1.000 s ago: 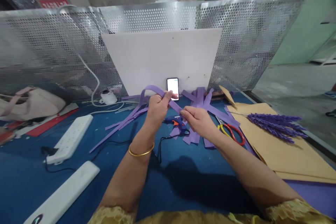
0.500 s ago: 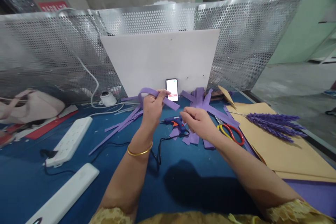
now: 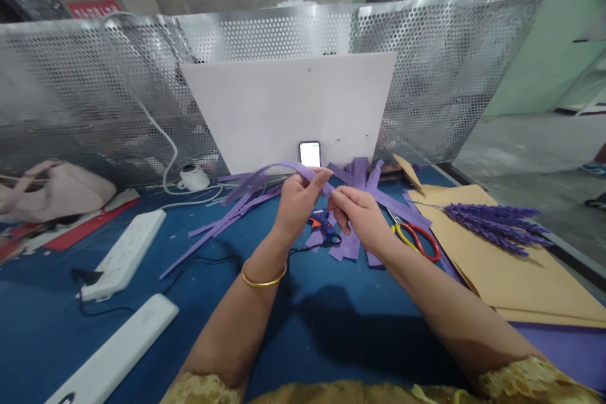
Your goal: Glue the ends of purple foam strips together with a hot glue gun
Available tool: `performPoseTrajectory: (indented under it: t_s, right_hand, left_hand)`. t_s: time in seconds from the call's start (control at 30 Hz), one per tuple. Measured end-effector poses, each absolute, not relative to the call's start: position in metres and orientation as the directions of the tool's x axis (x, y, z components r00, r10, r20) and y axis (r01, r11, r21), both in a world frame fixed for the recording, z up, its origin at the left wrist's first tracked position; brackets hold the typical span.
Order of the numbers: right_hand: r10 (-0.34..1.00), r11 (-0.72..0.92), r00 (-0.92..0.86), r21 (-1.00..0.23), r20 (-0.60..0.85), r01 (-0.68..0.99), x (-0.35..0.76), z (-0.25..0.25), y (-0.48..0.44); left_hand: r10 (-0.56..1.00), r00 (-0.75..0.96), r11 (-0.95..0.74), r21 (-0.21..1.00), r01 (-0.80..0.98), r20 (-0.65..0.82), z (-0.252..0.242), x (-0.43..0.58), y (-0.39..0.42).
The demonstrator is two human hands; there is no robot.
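A long purple paper strip (image 3: 272,167) arches off to the left from my left hand (image 3: 299,199), which pinches it near one end between thumb and fingers. Close beside it, my right hand (image 3: 357,211) closes its thumb and forefinger on the short end of the same strip. Below and between the hands lies a blue glue gun (image 3: 324,224) with an orange trigger, partly hidden by my right hand. More purple strips (image 3: 208,237) lie to the left. A heap of purple pieces (image 3: 360,177) spreads behind and under my right hand.
Red and yellow handled scissors (image 3: 421,241) lie right of my right hand. Farther right, purple flower stems (image 3: 497,224) rest on tan sheets (image 3: 473,265). A phone (image 3: 310,153) leans on a white board (image 3: 293,101). White power strips (image 3: 125,252) and a pale bag (image 3: 61,189) are at left.
My left hand has moved right with the strip, up to my right hand. My right hand, empty-looking before, now pinches the strip's end. The strip's loop has opened into a long arch.
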State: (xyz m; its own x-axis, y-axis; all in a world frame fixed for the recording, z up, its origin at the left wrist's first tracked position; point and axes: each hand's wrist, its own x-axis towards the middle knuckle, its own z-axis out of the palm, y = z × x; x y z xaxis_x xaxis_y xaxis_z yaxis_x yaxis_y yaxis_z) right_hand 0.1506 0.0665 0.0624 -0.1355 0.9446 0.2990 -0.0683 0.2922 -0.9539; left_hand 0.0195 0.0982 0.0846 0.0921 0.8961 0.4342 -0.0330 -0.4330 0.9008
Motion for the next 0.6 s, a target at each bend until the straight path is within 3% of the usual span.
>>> performPoseTrajectory:
  t_s: [0.13, 0.27, 0.37, 0.47, 0.6]
  right_hand:
    - [0.940, 0.339, -0.062, -0.940, 0.336, 0.042, 0.153, 0.062, 0.069]
    - [0.916, 0.401, -0.093, -0.892, 0.390, 0.208, 0.157, 0.068, 0.067]
    - [0.913, 0.407, -0.129, -0.883, 0.387, 0.234, 0.162, 0.075, 0.063]
    - [0.930, 0.354, -0.144, -0.929, 0.338, 0.107, 0.171, 0.083, 0.062]
    - [0.940, 0.307, -0.074, -0.921, 0.333, -0.240, 0.194, 0.096, 0.066]
  left_hand:
    - [0.919, 0.126, -0.365, 0.927, -0.083, 0.373, 0.080, 0.029, 0.094]
    - [0.941, -0.018, -0.332, 0.914, -0.235, 0.337, 0.079, 0.029, 0.099]
    - [0.944, -0.128, -0.330, 0.868, -0.371, 0.304, 0.085, 0.015, 0.109]
    - [0.914, -0.294, -0.388, 0.817, -0.427, 0.280, 0.094, -0.003, 0.119]
    - [0.873, -0.407, -0.446, 0.779, -0.441, 0.270, 0.099, -0.017, 0.123]
